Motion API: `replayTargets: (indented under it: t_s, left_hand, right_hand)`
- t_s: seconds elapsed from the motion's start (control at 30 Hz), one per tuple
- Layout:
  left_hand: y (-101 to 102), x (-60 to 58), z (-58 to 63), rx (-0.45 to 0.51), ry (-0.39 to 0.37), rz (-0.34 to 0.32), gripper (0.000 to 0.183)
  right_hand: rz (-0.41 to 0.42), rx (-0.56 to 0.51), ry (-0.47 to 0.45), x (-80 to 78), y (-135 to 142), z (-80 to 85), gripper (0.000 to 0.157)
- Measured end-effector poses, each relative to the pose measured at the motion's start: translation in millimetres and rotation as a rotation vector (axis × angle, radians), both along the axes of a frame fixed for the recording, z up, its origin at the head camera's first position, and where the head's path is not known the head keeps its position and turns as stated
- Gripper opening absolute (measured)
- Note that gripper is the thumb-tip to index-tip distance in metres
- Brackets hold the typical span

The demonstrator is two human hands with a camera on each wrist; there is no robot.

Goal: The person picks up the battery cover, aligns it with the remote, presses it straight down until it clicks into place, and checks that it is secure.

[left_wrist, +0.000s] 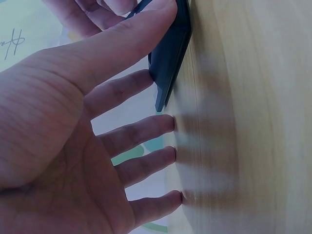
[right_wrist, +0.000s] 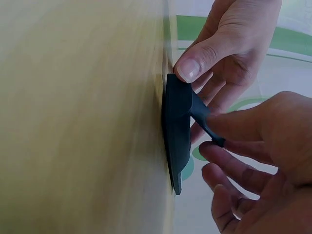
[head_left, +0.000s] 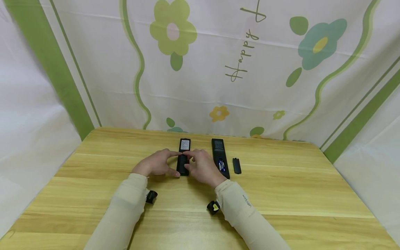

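Observation:
A black remote control (head_left: 185, 144) lies back side up on the wooden table, its white label at the far end. My left hand (head_left: 158, 163) steadies it between thumb and index finger, the thumb at its near end. In the left wrist view the other fingers (left_wrist: 141, 168) stretch out with their tips at the tabletop. My right hand (head_left: 203, 167) pinches the battery cover (right_wrist: 204, 117) of this remote, which stands tilted up from the back in the right wrist view. Whether batteries sit beneath is hidden.
Right of my hands lies a second black remote (head_left: 217, 146), its compartment exposing batteries (head_left: 221, 165). Beside it is a loose battery cover (head_left: 236, 166). A flower-printed curtain (head_left: 193, 86) hangs behind the table (head_left: 281, 180).

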State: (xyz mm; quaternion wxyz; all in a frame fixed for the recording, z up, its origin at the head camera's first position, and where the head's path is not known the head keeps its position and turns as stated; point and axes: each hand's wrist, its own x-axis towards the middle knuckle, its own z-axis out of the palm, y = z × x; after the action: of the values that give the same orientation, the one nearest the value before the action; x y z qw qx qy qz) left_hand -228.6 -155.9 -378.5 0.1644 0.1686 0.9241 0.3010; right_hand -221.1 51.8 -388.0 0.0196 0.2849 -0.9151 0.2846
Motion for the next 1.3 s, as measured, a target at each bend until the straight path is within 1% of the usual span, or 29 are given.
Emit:
replayTargets:
  t_s: [0.13, 0.3, 0.6, 0.8, 1.07, 1.3]
  left_hand:
    - [0.2, 0.1, -0.3, 0.0, -0.004, 0.0, 0.08]
    - [0.5, 0.4, -0.3, -0.009, -0.004, 0.0, 0.081]
    - [1.2, 0.5, 0.4, -0.021, -0.008, 0.001, 0.08]
    - [1.3, 0.3, 1.1, -0.028, -0.005, -0.003, 0.08]
    - [0.5, -0.8, 0.5, -0.017, -0.007, -0.005, 0.081]
    - [0.4, -2.1, -0.1, -0.02, -0.007, -0.007, 0.082]
  right_hand:
    - [0.022, 0.036, -0.012, 0.6, 0.5, -0.6, 0.047]
    - [0.028, 0.081, -0.067, 2.1, 1.4, -1.6, 0.054]
    - [0.03, 0.118, -0.136, 1.9, 0.9, -4.3, 0.055]
    - [0.037, 0.138, -0.135, 2.1, 0.4, -4.3, 0.056]
    - [0.022, 0.122, -0.082, 1.5, 0.0, -4.1, 0.052]
    - [0.017, 0.127, -0.109, 3.4, -0.5, -2.8, 0.05]
